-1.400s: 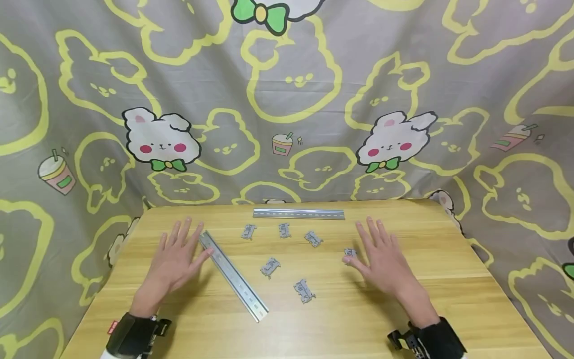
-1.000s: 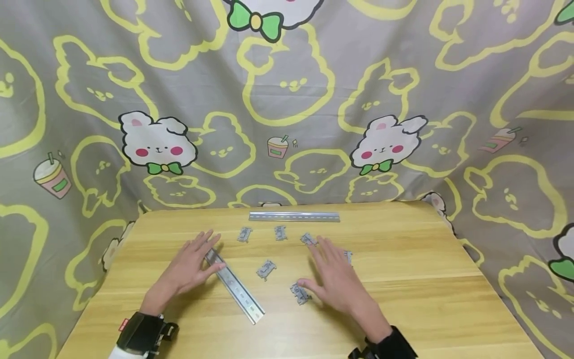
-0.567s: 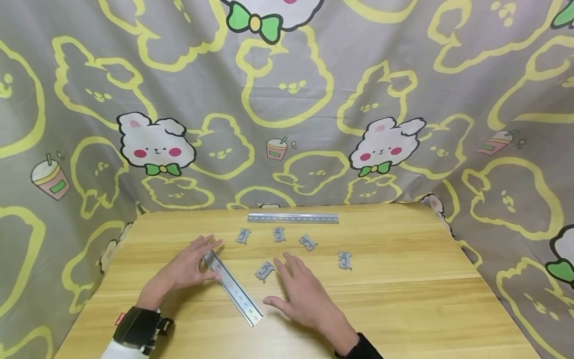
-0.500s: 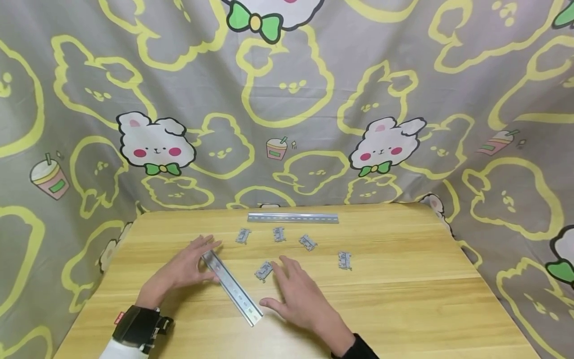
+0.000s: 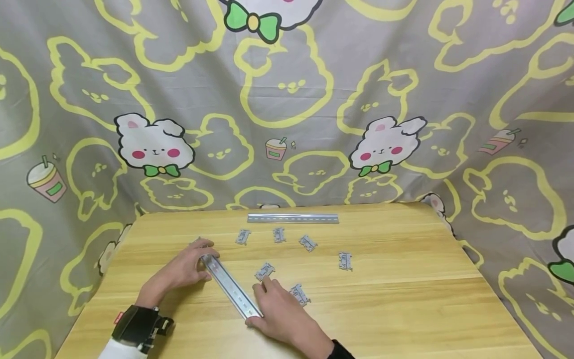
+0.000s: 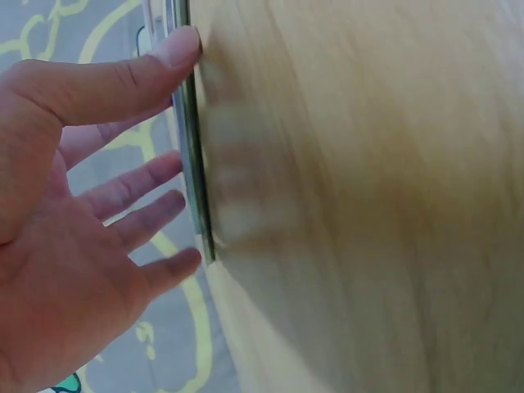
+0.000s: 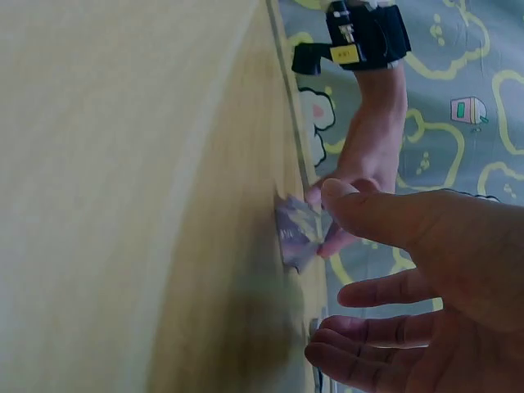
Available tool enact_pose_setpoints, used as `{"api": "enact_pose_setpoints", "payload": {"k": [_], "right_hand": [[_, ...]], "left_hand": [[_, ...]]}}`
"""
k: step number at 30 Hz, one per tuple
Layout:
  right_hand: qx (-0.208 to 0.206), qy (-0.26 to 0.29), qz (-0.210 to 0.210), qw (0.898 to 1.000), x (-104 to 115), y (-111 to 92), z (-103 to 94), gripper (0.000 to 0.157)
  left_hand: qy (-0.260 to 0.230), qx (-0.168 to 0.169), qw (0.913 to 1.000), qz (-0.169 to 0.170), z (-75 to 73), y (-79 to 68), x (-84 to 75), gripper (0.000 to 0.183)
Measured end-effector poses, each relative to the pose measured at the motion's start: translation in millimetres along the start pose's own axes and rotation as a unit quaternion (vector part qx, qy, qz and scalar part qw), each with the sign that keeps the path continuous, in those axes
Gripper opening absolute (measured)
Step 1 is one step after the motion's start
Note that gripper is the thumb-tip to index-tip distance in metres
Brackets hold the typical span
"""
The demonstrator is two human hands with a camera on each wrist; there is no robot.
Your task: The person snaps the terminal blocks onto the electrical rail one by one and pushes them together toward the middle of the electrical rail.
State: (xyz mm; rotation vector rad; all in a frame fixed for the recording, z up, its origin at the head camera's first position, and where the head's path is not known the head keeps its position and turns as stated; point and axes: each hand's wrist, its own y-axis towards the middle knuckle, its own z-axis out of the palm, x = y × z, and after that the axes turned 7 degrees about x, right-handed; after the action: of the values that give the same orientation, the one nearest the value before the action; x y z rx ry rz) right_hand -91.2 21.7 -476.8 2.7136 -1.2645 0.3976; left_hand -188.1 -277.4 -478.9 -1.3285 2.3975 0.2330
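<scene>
A slotted metal DIN rail [image 5: 229, 288] lies slantwise on the table. My left hand [image 5: 181, 267] grips its far end; in the left wrist view the thumb is on one side of the rail [image 6: 193, 155] and the fingertips are along the other. At the near end, my right hand [image 5: 284, 311] pinches the rail between thumb and fingers. Just beyond the right fingers sits a grey terminal block [image 5: 265, 271], and another terminal block [image 5: 299, 295] lies beside that hand, partly hidden by it. The right wrist view is blurred around the right hand [image 7: 458, 278].
A second DIN rail [image 5: 293, 218] lies crosswise at the back of the wooden table [image 5: 403, 299]. Several more terminal blocks [image 5: 307, 243] are spread across the middle, one terminal block [image 5: 345, 261] farther right. A patterned curtain [image 5: 309, 99] hangs behind the table.
My right hand has swept left from the table's right side to the rail's near end and closed on it. The left hand has closed around the far end.
</scene>
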Motion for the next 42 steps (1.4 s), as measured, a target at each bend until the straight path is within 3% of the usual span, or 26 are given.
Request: {"api": "enact_pose_setpoints", "payload": {"k": [11, 20, 28, 37, 42], "right_hand": [[0.007, -0.001, 0.01, 1.0, 15, 8, 8.1, 0.059], [-0.007, -0.049, 0.003, 0.999, 21, 6, 13.2, 0.034], [0.008, -0.068, 0.003, 0.998, 20, -9, 9.5, 0.035], [0.048, -0.092, -0.024, 0.994, 7, -33, 7.1, 0.053], [0.048, -0.095, -0.039, 0.994, -3, -46, 2.7, 0.052]], "left_hand": [[-0.02, -0.009, 0.9997, 0.004, -0.6, 1.1, 1.4, 0.047], [-0.021, -0.011, 0.9996, 0.018, 3.5, -1.2, 1.5, 0.042], [-0.029, 0.004, 0.9994, 0.019, 4.8, -6.3, -4.6, 0.038], [-0.029, 0.012, 0.999, 0.033, 10.2, -9.6, -18.5, 0.037], [-0.018, -0.003, 0.9989, 0.043, 16.7, -14.3, -28.2, 0.035]]}}
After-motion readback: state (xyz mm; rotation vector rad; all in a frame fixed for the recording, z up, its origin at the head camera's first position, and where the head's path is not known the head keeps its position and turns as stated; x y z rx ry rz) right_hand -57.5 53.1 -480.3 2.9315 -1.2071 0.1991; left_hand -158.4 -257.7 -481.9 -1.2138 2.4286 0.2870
